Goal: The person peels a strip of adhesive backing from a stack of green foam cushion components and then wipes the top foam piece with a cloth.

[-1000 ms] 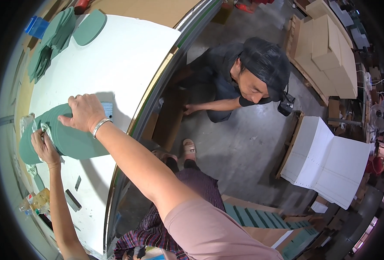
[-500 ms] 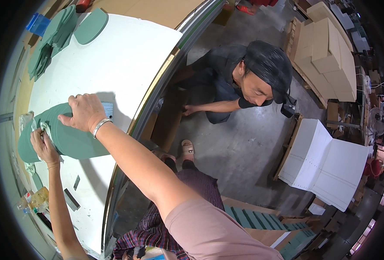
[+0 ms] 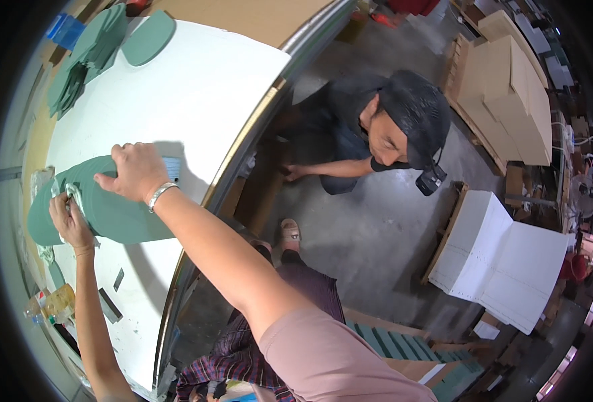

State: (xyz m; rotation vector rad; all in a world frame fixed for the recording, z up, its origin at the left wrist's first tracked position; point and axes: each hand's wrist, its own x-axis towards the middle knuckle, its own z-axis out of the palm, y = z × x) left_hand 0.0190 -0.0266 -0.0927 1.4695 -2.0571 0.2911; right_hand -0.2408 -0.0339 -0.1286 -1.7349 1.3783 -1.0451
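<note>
A thick stack of green rounded sheets (image 3: 125,224) lies across the white tabletop (image 3: 196,80) on my left. My left hand (image 3: 72,224) is closed on a crumpled white cloth (image 3: 75,195) and presses it against the stack's side. Over the stack's upper edge, my right hand (image 3: 139,175) is curled, its fingers gripping the sheets and the thumb pointing left. Part of a blue, ruler-like strip (image 3: 171,167) shows beside that hand. What the right fingertips touch is partly hidden.
More green sheets (image 3: 95,53) and a blue container (image 3: 64,31) are at the table's far end. Bottles (image 3: 58,305) and dark strips (image 3: 110,305) lie nearer. A co-worker (image 3: 350,127) crouches past the table edge, one hand at a brown board. Cartons (image 3: 510,94) stand farther right.
The view has shifted slightly. Both hands keep nearly the same places on the stack, and the co-worker's head has tilted a little.
</note>
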